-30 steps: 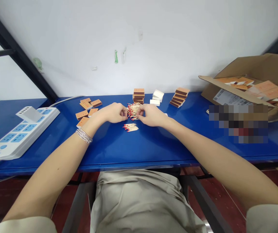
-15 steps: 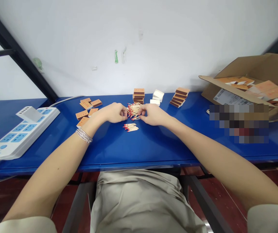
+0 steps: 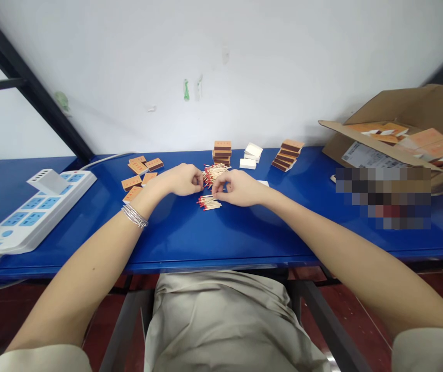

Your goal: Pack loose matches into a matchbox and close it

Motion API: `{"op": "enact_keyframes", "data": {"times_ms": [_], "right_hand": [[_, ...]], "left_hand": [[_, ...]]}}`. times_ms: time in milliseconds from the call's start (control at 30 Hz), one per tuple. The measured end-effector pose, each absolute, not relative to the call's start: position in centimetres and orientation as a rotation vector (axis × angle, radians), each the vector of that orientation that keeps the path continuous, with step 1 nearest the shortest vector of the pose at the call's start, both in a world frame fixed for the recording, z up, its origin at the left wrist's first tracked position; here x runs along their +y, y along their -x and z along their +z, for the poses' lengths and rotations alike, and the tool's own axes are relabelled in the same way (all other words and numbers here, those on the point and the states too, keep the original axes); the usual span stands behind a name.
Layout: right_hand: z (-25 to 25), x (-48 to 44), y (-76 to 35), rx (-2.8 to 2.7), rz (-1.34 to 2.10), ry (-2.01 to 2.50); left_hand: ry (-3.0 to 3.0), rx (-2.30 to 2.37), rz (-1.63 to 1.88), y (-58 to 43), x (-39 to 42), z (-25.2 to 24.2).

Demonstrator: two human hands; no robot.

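A loose heap of red-tipped matches (image 3: 212, 174) lies on the blue table between my hands. A smaller bunch of matches (image 3: 210, 204) lies just in front of it. My left hand (image 3: 186, 180) rests at the heap's left side, fingers curled closed; whatever they hold is hidden. With thumb and forefinger pinched, my right hand (image 3: 237, 188) is above the right end of the small bunch. It seems to hold a match, mostly covered by the fingers. Behind the right wrist a white piece (image 3: 264, 183) partly shows.
Matchboxes (image 3: 222, 150) are stacked behind the heap, beside white trays (image 3: 248, 164) and a leaning matchbox stack (image 3: 287, 155). Scattered matchboxes (image 3: 138, 168) lie left. A power strip (image 3: 37, 212) stands far left, an open carton (image 3: 376, 155) of matchboxes at right.
My right hand has shifted left and toward me, from the heap's right edge to above the small bunch. The left hand stays almost still.
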State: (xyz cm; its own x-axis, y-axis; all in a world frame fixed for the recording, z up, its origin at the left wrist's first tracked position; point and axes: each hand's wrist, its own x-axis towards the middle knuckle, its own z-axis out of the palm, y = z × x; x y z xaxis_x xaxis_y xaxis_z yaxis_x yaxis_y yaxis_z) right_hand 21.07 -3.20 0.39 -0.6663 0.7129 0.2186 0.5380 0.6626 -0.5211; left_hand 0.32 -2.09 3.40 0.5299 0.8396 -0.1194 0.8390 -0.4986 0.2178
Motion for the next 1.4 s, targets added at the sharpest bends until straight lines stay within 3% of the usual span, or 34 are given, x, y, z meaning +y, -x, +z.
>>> {"op": "enact_keyframes", "data": {"times_ms": [1033,1400], "right_hand": [[-1.1,-1.2,-21.5,-2.402,0.448,1.22],[0.9,-3.9,-20.7,-2.558,0.697,0.944]], "left_hand": [[-2.514,1.408,0.007,-0.3,-1.9,3.2],[-2.513,1.413,-0.011,-0.4,-2.2,3.6]]}}
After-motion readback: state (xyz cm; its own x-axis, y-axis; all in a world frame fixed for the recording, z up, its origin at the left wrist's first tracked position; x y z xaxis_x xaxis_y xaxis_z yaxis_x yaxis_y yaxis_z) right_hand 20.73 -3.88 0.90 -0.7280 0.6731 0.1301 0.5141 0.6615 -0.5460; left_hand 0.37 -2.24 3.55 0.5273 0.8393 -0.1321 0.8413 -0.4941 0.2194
